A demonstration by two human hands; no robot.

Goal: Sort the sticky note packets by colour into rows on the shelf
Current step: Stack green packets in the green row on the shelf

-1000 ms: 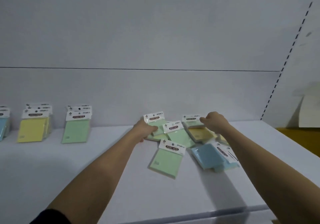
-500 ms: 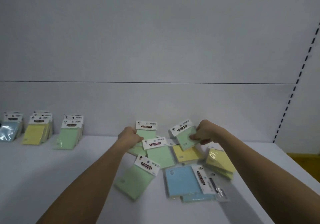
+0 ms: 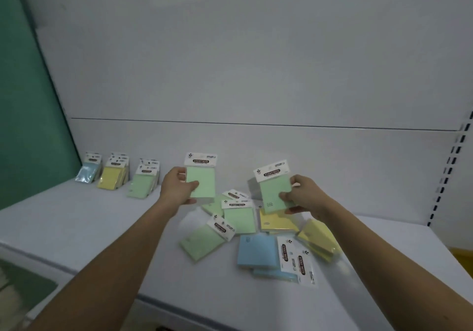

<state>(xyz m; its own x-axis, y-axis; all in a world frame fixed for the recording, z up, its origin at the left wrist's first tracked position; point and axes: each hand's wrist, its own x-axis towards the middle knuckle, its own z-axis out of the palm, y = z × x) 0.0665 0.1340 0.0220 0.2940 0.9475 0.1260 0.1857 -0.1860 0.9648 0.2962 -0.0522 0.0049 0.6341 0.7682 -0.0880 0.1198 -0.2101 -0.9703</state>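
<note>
A: Where are the green packets sitting now?
B: Two are being held up above the shelf (image 3: 76, 218); the left hand (image 3: 176, 190) is gripping one green packet (image 3: 201, 181) upright, lifted since half a second ago, and the right hand (image 3: 304, 197) is pinching another green packet (image 3: 275, 190), tilted and raised higher than before.
A: And the loose pile?
B: It is still lying beneath the hands; three green packets (image 3: 240, 218), yellow packets (image 3: 317, 238) and blue packets (image 3: 258, 251) are overlapping.
A: Anything sorted?
B: At the back left, a blue row (image 3: 88, 172), a yellow row (image 3: 111, 177) and a green row (image 3: 142, 185) are leaning near the back panel, well apart from the pile.
</note>
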